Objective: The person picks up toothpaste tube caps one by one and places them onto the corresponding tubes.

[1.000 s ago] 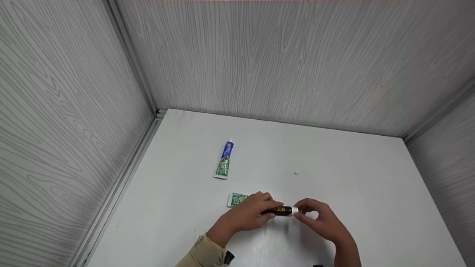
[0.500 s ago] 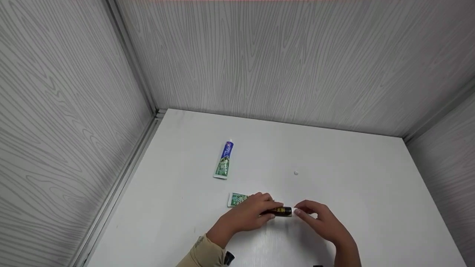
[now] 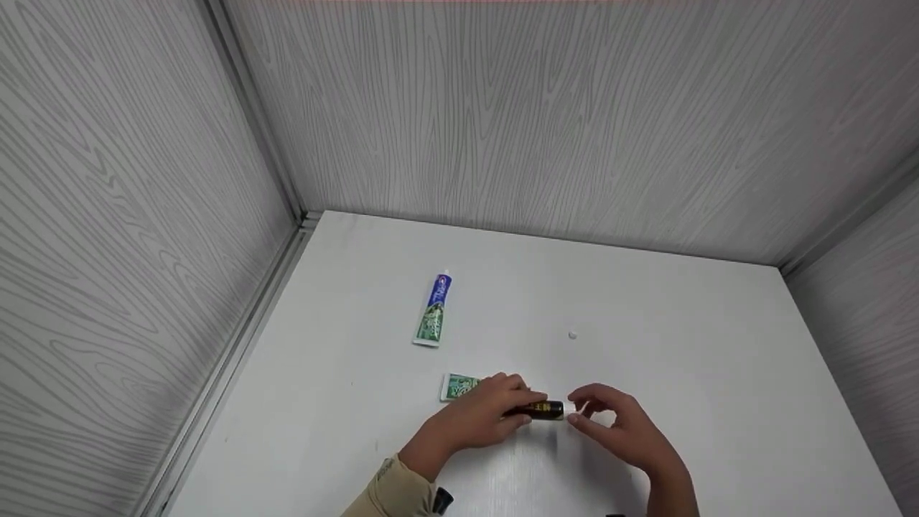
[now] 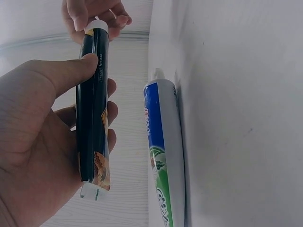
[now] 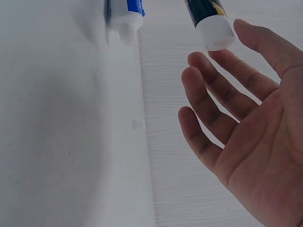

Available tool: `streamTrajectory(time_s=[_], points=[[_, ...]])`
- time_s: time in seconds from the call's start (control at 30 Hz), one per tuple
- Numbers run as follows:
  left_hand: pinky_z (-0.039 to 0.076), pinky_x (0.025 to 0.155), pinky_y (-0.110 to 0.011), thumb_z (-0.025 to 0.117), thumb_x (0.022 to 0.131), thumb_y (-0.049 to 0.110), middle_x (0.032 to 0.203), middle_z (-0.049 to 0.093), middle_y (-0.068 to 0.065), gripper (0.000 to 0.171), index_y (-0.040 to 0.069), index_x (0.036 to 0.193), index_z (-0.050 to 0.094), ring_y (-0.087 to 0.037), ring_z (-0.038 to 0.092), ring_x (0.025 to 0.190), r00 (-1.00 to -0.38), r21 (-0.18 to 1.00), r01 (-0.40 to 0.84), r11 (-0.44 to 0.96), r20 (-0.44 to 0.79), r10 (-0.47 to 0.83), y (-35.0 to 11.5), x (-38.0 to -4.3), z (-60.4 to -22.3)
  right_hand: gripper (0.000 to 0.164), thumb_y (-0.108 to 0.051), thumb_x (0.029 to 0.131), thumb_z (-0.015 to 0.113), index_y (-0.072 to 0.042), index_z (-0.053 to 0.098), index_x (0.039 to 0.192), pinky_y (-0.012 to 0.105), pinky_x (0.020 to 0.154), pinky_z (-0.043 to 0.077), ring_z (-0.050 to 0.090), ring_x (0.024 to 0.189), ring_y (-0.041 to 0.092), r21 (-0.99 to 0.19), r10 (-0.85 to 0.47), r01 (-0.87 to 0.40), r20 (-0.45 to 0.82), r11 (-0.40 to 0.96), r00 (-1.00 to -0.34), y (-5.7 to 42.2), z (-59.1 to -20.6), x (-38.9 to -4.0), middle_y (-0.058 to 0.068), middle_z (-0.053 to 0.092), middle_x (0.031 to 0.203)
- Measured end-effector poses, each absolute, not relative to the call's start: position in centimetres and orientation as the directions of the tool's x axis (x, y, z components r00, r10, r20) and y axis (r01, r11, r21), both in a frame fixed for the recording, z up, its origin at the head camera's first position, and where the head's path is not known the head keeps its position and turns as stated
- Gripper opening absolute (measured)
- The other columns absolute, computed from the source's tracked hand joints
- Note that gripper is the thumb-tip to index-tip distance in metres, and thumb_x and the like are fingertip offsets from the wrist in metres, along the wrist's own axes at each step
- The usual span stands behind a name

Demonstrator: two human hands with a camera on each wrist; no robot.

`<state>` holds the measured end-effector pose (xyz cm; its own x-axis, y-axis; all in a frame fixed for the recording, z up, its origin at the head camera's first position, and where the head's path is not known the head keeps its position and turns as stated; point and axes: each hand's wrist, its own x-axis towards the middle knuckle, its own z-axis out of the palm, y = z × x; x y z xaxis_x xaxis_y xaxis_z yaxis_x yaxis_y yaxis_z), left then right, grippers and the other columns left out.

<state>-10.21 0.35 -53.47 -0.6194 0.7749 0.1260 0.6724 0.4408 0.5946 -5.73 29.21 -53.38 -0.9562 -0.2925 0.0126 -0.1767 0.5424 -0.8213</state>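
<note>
My left hand (image 3: 484,413) grips a black toothpaste tube (image 4: 92,109) along its body, thumb on top, with its white cap (image 5: 215,33) pointing right. At that cap is my right hand (image 3: 621,424). Its thumb and index finger stand on either side of the cap; in the right wrist view the thumb is a little apart from it and the other fingers are loosely bent. A blue and green toothpaste tube (image 4: 158,142) lies beside my left hand, which hides most of it in the head view, leaving the green end showing.
Farther back on the white table (image 3: 682,345) lies another blue and green toothpaste tube (image 3: 433,310). A small white piece (image 3: 572,334) sits on the tabletop beyond my right hand. Wood-grain panels (image 3: 502,115) enclose the table at the back and sides.
My right fingers closed over the white cap half a second ago and now stand loosened around it, with the cap showing between them. The left hand and its tube have hardly moved.
</note>
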Motion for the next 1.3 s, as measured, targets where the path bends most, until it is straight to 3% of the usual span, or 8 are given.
streamTrajectory(time_s=[0.13,0.67,1.17,1.3], points=[[0.05,0.091,-0.029,0.063,0.108,0.027,0.12,0.068,0.003,0.038,0.029,0.146,0.066,-0.01,0.057,0.102,-0.616,0.593,0.676,0.438,0.129,0.777,0.33,-10.1,-53.36,0.029,-0.034,0.094,0.083,-0.02,0.074,0.118,0.044,0.091,0.056,0.07,0.09,0.01,-0.819,-0.294,-0.199,0.038,0.539,-0.955,29.22,-53.46,-5.58,-0.008,0.074,0.114],[0.05,0.091,-0.029,0.063,0.108,0.027,0.121,0.068,0.003,0.039,0.027,0.147,0.065,-0.01,0.058,0.102,-0.615,0.589,0.681,0.435,0.137,0.777,0.3,-10.03,-53.23,0.023,-0.035,0.096,0.081,-0.027,0.073,0.115,0.038,0.084,0.054,0.069,0.09,0.01,-0.824,-0.299,-0.186,0.021,0.535,-0.954,29.31,-53.42,-5.54,-0.009,0.074,0.11],[0.05,0.09,-0.028,0.064,0.108,0.028,0.121,0.068,0.004,0.038,0.029,0.145,0.066,-0.01,0.057,0.102,-0.619,0.593,0.673,0.443,0.124,0.775,0.27,-10.0,-53.32,0.027,-0.037,0.098,0.078,-0.018,0.074,0.117,0.033,0.077,0.053,0.068,0.091,0.012,-0.835,-0.288,-0.126,-0.04,0.536,-0.957,29.14,-53.21,-5.67,-0.005,0.075,0.101],[0.049,0.09,-0.028,0.064,0.107,0.027,0.12,0.068,0.004,0.037,0.029,0.145,0.067,-0.009,0.056,0.101,-0.623,0.598,0.667,0.444,0.12,0.773,0.21,-9.95,-53.25,0.029,-0.036,0.098,0.078,-0.015,0.074,0.117,0.038,0.082,0.054,0.069,0.09,0.011,-0.829,-0.294,-0.138,-0.033,0.541,-0.955,29.12,-53.35,-5.77,-0.007,0.075,0.1]])
